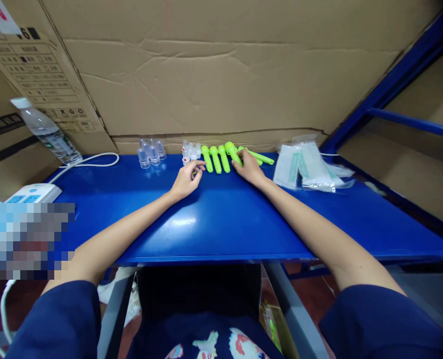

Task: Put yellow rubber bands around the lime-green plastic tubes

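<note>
Your right fingers [245, 158] are closed around a green flashlight [230, 148], its wide head pointing away from you, near the back of the tabletop [221, 219]. Your left fingers [198, 164] are loosely curled; a small yellow-green bit shows beside the thumb, and you cannot tell from here whether it is pinched. Just left of the held piece, three matching flashlights [215, 159] lie side by side, heads away from you. More long green pieces [267, 158] stick out to the right, partly hidden by your right hand. Small clear parts [186, 154], one with a red spot, sit just beyond your left hand, and clear plastic caps [154, 155] stand in a cluster farther left. Beyond your right hand lie bagged packets [287, 167].

The step in hand looks like handling the flashlights one by one along the row. From this position, your next move seems to call for a steady right grip, clear of the neighbouring flashlights, with the left fingers ready to help.
</note>
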`<state>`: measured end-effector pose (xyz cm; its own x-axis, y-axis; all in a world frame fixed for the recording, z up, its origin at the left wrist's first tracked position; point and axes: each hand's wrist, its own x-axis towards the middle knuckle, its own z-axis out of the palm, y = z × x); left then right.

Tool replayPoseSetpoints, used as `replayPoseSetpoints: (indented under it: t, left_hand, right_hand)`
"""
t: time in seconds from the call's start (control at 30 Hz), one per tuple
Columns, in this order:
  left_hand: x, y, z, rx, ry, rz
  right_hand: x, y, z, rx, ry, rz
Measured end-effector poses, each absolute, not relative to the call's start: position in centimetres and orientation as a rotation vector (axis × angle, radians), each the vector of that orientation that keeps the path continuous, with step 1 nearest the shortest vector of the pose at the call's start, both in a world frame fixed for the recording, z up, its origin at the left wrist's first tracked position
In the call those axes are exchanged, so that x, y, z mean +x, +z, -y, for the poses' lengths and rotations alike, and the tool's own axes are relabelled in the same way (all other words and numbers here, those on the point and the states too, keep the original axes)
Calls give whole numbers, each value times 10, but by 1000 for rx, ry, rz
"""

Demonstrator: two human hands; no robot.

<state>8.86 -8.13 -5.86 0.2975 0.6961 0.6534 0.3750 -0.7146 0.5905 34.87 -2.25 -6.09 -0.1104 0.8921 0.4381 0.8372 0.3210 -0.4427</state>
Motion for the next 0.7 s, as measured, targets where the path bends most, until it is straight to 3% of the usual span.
replayPoseSetpoints:
  t: [0.33,0.7]
  left_hand:
    - [88,-58,82,2254,1379,-967]
    - [88,-57,82,2248,1369,-970]
  right_hand:
    - [368,-48,25,-1868,-144,1873]
    - [377,-32,27,-2325,-102,1891]
